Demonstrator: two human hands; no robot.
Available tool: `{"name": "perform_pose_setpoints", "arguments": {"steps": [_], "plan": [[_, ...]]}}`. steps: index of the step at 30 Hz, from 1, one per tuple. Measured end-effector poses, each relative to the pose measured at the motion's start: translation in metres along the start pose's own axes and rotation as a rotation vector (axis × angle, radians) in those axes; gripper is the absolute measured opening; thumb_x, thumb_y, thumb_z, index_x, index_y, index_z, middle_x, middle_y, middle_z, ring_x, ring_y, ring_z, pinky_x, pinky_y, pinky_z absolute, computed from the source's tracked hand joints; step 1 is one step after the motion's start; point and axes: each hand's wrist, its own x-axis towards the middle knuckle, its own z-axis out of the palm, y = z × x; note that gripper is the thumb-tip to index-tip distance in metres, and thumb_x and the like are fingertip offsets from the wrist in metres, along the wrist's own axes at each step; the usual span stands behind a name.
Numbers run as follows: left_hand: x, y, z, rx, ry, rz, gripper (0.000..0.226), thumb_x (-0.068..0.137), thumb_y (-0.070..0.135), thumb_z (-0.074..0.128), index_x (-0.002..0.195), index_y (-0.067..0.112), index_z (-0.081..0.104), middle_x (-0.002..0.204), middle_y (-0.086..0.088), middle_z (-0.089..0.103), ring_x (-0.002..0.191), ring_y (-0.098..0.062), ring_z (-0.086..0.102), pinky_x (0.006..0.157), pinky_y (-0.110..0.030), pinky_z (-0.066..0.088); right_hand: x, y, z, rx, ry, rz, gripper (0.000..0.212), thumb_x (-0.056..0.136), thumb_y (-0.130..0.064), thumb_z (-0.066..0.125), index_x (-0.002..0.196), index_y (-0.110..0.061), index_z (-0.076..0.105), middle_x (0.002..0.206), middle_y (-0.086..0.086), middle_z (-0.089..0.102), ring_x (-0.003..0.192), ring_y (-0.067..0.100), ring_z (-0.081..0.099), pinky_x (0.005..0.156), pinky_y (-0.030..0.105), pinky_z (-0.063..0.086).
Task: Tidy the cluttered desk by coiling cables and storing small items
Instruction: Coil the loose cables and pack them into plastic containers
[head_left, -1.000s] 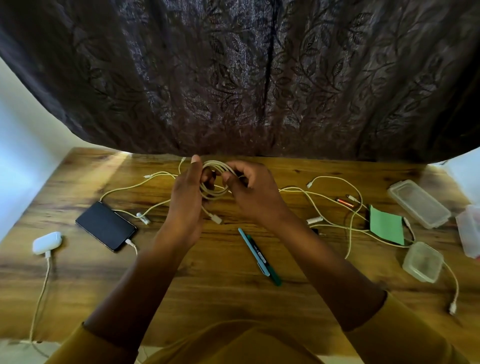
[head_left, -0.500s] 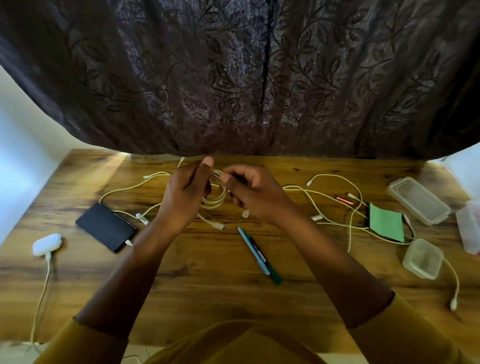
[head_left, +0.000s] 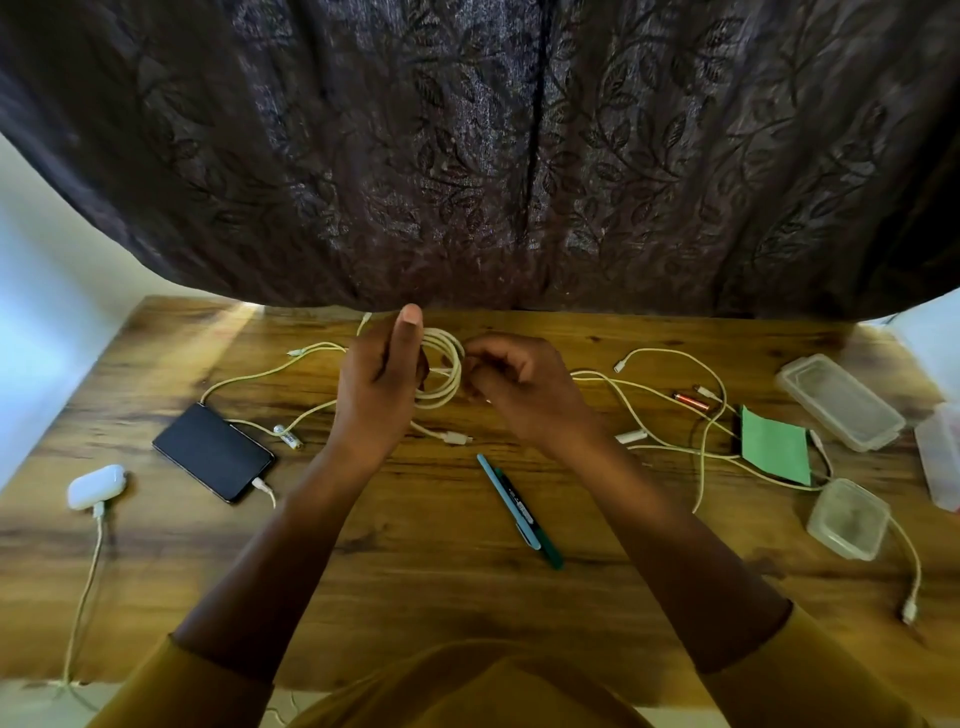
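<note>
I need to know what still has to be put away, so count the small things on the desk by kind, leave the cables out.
Pens: 2
Plastic tubs: 2
Batteries: 2
Phone: 1
Earbud case: 1
Green card: 1
Total: 9, besides something partly cut off at the right edge.

The left hand (head_left: 382, 395) covers the near side of the coiled cable (head_left: 444, 374), so its grip there is hidden. The right hand (head_left: 519, 387) hides its own fingertips. A clear container (head_left: 943, 462) is cut off by the right edge. The curtain (head_left: 478, 156) hides the desk's (head_left: 441, 597) far edge.
</note>
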Motion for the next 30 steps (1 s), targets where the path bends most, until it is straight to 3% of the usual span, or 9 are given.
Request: {"name": "perform_pose_setpoints", "arguments": {"steps": [3,7,11,13,19,23,25,27,30], "plan": [[-0.002,-0.003,0.002,0.086,0.068,0.008,0.055,0.113,0.034,0.037,0.073,-0.001,0.051,0.062,-0.021,0.054,0.053,-0.031,0.05,0.05,-0.042,0.034,-0.002,-0.003,0.005,0.239,-0.021,0.09,0.029,0.099,-0.029,0.058,0.111,-0.011,0.076,0.101,0.006,0.077,0.101,0.025,0.072,0.099,0.053,0.056],[-0.004,-0.004,0.004,0.163,0.134,0.012,0.05,0.112,0.041,0.036,0.076,0.01,0.051,0.063,-0.008,0.054,0.055,-0.018,0.048,0.051,-0.037,0.034,-0.01,-0.007,0.009,0.318,-0.112,0.019,0.023,0.1,-0.017,0.067,0.119,-0.006,0.073,0.09,-0.01,0.073,0.089,0.006,0.068,0.084,0.03,0.055],[-0.006,0.001,0.006,0.07,0.158,0.009,0.052,0.113,0.035,0.036,0.076,0.001,0.049,0.062,-0.016,0.052,0.055,-0.027,0.046,0.051,-0.04,0.034,-0.009,-0.006,0.012,0.484,-0.08,0.091,0.017,0.104,-0.017,0.06,0.11,-0.011,0.075,0.099,0.007,0.073,0.093,0.017,0.068,0.088,0.042,0.056],[-0.006,0.007,0.005,-0.061,0.167,-0.042,0.053,0.114,0.029,0.035,0.072,-0.001,0.044,0.059,-0.013,0.045,0.051,-0.02,0.04,0.047,-0.032,0.031,-0.008,-0.007,0.01,0.584,-0.088,0.145,0.019,0.104,-0.012,0.056,0.107,-0.008,0.074,0.099,0.012,0.073,0.09,0.019,0.068,0.085,0.039,0.056],[-0.005,0.007,0.003,-0.07,0.217,-0.052,0.05,0.114,0.032,0.035,0.067,0.017,0.039,0.055,0.007,0.039,0.052,-0.013,0.036,0.048,-0.032,0.026,-0.008,-0.009,0.007,0.353,-0.075,0.034,0.017,0.099,-0.003,0.062,0.11,-0.007,0.075,0.102,0.01,0.077,0.095,0.02,0.071,0.091,0.037,0.057],[-0.008,0.004,0.009,-0.002,0.285,-0.04,0.044,0.112,0.042,0.035,0.069,0.029,0.039,0.06,0.01,0.039,0.056,-0.012,0.036,0.053,-0.034,0.028,-0.009,-0.018,0.008,0.324,-0.173,0.024,0.028,0.103,0.0,0.048,0.095,-0.015,0.07,0.093,0.0,0.073,0.085,-0.004,0.068,0.079,0.011,0.05],[-0.011,0.0,0.008,0.0,0.29,-0.049,0.045,0.112,0.04,0.034,0.07,0.026,0.041,0.06,0.009,0.041,0.056,-0.01,0.037,0.053,-0.033,0.029,-0.01,-0.019,0.008,0.35,-0.214,0.013,0.023,0.101,-0.007,0.049,0.095,-0.014,0.069,0.094,-0.003,0.072,0.085,-0.008,0.066,0.078,0.007,0.047],[-0.013,-0.003,0.006,0.008,0.278,-0.065,0.048,0.112,0.042,0.033,0.071,0.021,0.045,0.06,0.008,0.045,0.056,-0.009,0.039,0.055,-0.035,0.031,-0.011,-0.017,0.007,0.352,-0.226,-0.014,0.025,0.093,-0.016,0.051,0.103,-0.004,0.071,0.098,0.001,0.074,0.093,0.0,0.069,0.083,0.01,0.048],[-0.015,-0.005,0.004,0.065,0.258,-0.072,0.049,0.113,0.038,0.032,0.067,0.027,0.045,0.057,0.014,0.053,0.052,-0.004,0.043,0.055,-0.033,0.031,-0.011,-0.011,0.004,0.369,-0.261,-0.046,0.037,0.091,-0.014,0.054,0.116,0.01,0.067,0.108,0.017,0.073,0.102,0.019,0.07,0.091,0.021,0.053]]}}
